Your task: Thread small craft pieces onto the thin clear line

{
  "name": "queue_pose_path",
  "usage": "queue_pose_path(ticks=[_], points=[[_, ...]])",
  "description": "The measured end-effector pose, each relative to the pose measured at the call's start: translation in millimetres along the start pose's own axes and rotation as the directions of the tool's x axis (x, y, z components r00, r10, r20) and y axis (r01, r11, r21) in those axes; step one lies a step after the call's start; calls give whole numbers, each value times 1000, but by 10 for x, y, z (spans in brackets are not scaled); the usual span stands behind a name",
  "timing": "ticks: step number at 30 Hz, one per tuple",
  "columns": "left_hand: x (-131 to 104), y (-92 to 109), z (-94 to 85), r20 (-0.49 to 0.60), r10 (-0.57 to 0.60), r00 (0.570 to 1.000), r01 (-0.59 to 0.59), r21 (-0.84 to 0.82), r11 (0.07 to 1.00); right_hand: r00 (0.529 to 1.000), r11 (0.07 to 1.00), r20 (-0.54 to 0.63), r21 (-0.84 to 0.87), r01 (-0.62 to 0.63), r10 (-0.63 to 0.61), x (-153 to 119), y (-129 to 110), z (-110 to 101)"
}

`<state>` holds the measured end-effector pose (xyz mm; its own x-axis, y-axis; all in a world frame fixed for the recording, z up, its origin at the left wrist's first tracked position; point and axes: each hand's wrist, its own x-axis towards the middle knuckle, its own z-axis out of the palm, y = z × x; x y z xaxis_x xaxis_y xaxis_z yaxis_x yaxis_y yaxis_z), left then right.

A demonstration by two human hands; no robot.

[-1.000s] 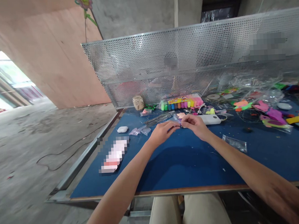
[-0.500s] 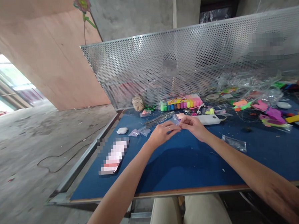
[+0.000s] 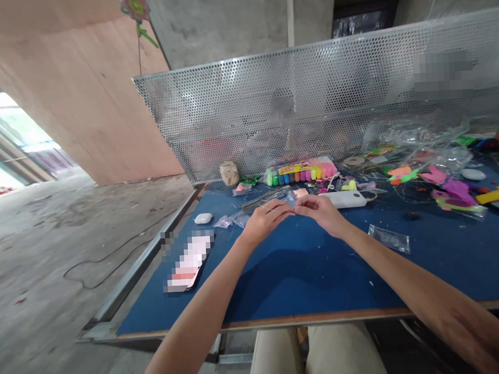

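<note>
A person sits at a blue-topped table [image 3: 288, 288] in a bare room with a concrete floor [image 3: 31, 248], a pinkish wall [image 3: 115, 110] rising at left and a perforated metal panel [image 3: 229, 110] standing along the table's far edge. A packet of coloured tubs [image 3: 301, 174] rests against that panel; a white case [image 3: 203, 218] and a pixelated pink-and-white slab [image 3: 191, 262] lie toward the left edge, and a clear plastic bag [image 3: 389, 239] lies near the right forearm. At center, the left hand [image 3: 266, 222] and right hand [image 3: 321, 213] meet above the surface, fingers bent, fingertips together; whether they grip something small cannot be told from here. Thin dark rods [image 3: 263, 199] lie just behind the left hand, a peach-coloured piece [image 3: 301, 192] just beyond the right fingertips, and a white device [image 3: 347, 199] beside the right hand.
</note>
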<state>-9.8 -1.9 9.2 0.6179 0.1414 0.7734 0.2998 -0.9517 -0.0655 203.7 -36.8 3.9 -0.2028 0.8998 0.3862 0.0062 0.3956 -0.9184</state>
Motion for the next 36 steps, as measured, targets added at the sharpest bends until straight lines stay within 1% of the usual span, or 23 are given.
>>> queue_pose_path(ticks=[4, 7, 10, 14, 17, 19, 22, 24, 26, 28, 30, 33, 36], points=[[-3, 9, 7, 16, 17, 1000, -18, 56, 998, 1000, 999, 6, -24, 21, -21, 3, 2, -5], [4, 30, 23, 35, 12, 999, -14, 50, 999, 999, 997, 34, -66, 29, -27, 8, 7, -16], [14, 44, 56, 21, -21, 1000, 21, 7, 1000, 997, 985, 41, -155, 73, -67, 12, -7, -25], [11, 45, 102, 1, -92, 996, 92, -33, 995, 985, 944, -6, -289, 161, -170, -2, -52, -13], [15, 51, 107, 5, -123, 992, 123, -50, 991, 975, 912, -16, -357, 203, -224, -19, -68, -2], [31, 60, 90, 17, -136, 991, 137, -62, 989, 968, 892, -12, -391, 227, -252, -24, -62, -6], [71, 69, 47, 76, -171, 982, 179, -102, 979, 959, 861, 15, -436, 261, -283, -20, -37, -28], [96, 66, 22, 139, -206, 969, 225, -134, 965, 957, 847, 43, -456, 274, -286, -13, -17, -44], [110, 56, 7, 198, -250, 948, 282, -151, 947, 963, 853, 56, -452, 261, -265, -6, 3, -53], [110, 44, 1, 237, -296, 925, 340, -169, 925, 976, 890, 37, -403, 213, -216, 3, 27, -60], [101, 33, -3, 246, -346, 906, 398, -213, 892, 989, 944, 17, -298, 144, -145, 13, 58, -70], [83, 29, -10, 255, -442, 860, 506, -317, 803, 999, 990, 14, -131, 47, -46, 28, 112, -90], [72, 49, -12, 311, -523, 794, 608, -383, 695, 1000, 997, -1, -72, -3, 3, 31, 148, -99]])
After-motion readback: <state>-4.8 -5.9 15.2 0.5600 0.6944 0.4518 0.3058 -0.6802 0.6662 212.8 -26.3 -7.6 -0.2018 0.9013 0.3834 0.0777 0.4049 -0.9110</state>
